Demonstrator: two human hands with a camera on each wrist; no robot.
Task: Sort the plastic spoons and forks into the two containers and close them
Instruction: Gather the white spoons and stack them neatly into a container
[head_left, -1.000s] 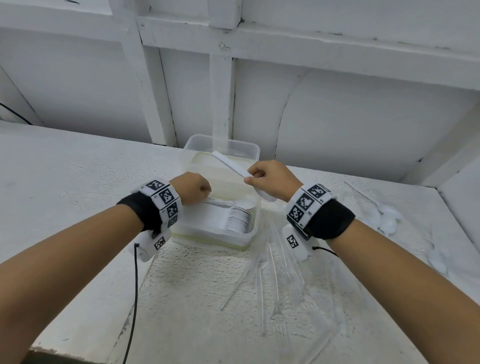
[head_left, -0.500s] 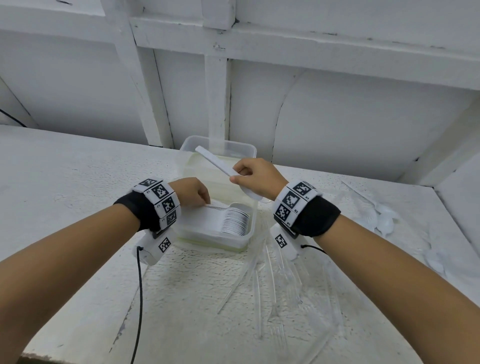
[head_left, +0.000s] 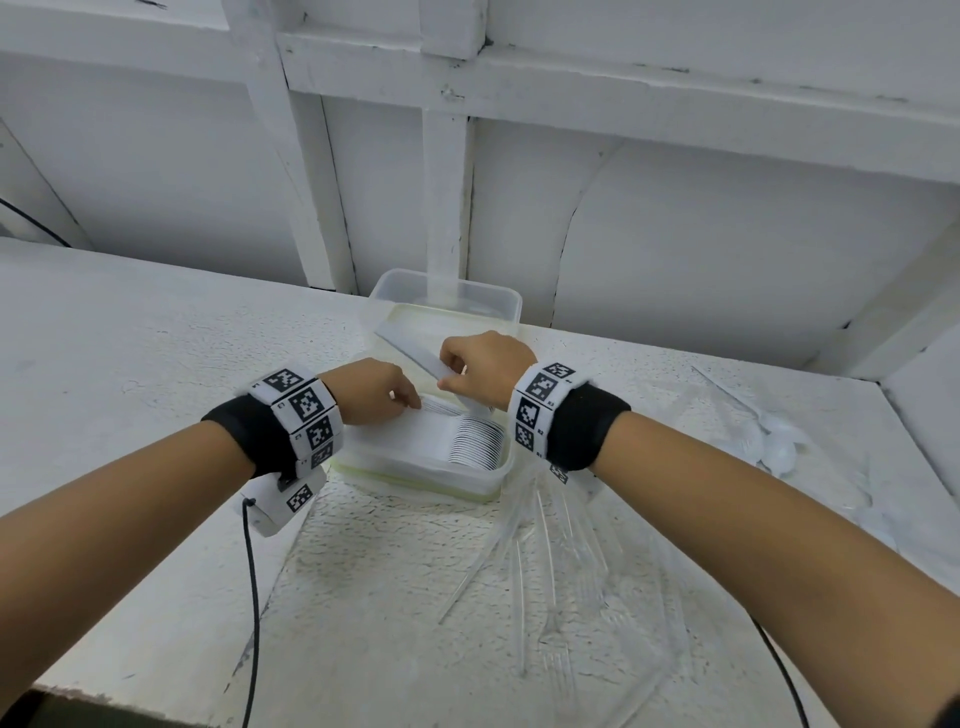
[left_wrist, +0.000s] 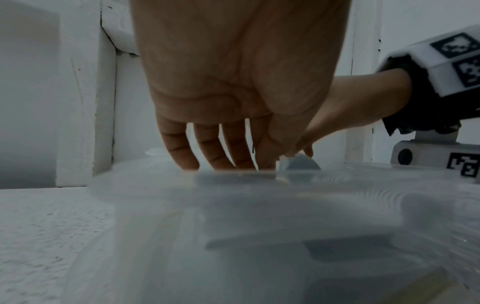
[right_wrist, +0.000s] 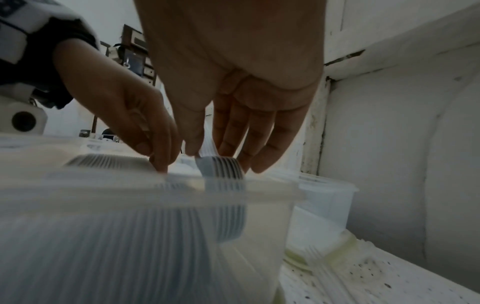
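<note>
One bundle of spoons (head_left: 423, 359), pinched in the right hand (head_left: 485, 366), slants bowls-down into the near container (head_left: 488, 480); left hand (head_left: 376, 389) fingertips press the spoons already stacked (head_left: 475, 439) just beside.

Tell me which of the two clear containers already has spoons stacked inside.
The near container, under both hands; a row of white spoons stands in it. The far container by the wall holds none.

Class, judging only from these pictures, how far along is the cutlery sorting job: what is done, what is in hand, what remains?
Done: a nested row of white spoons fills the near container. In hand: the right hand lowers a spoon bundle into it while the left hand touches the row. Left: clear forks and loose spoons lie on the table; the far container stands open.
</note>
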